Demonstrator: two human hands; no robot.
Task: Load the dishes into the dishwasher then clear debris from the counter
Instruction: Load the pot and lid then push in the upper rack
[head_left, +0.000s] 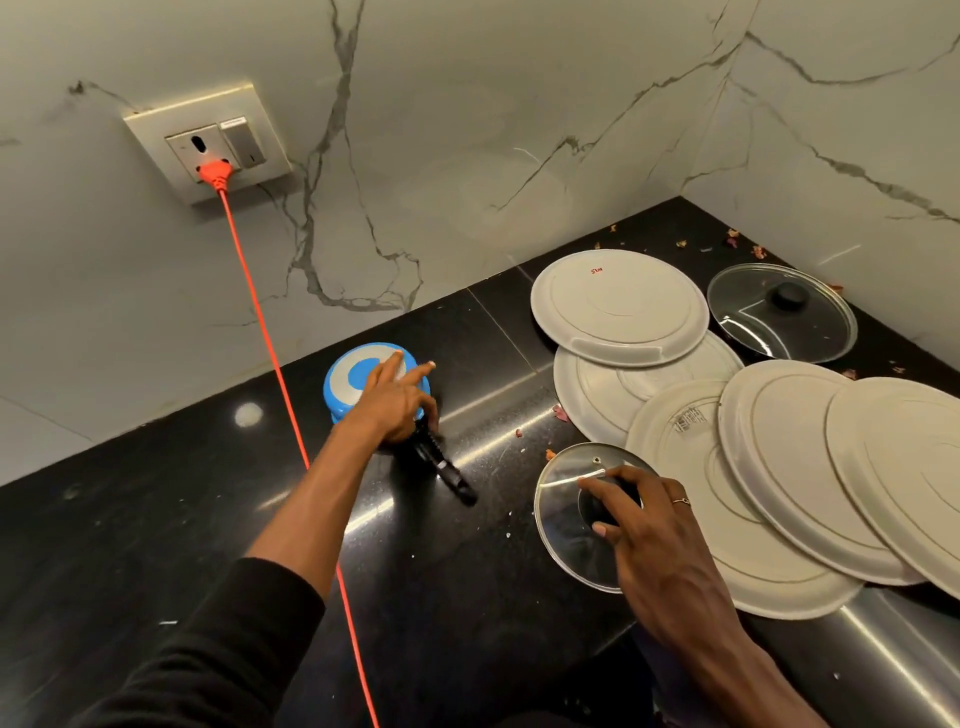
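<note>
A blue saucepan (345, 382) lies upside down on the black counter (156, 519), its black handle (447, 470) pointing toward me. My left hand (395, 400) rests on the pan's base with the fingers stretched out. My right hand (649, 535) grips the black knob of a small glass lid (563, 525) lying on the counter. Several cream plates (618, 306) lie face down and overlapping to the right. A second, larger glass lid (782, 312) lies in the back right corner.
An orange cable (270, 343) runs from a wall socket (213, 171) down across the counter, passing just left of my left arm. Bits of dry debris (732, 239) are scattered along the back corner and near the plates. Marble walls close off the back and right.
</note>
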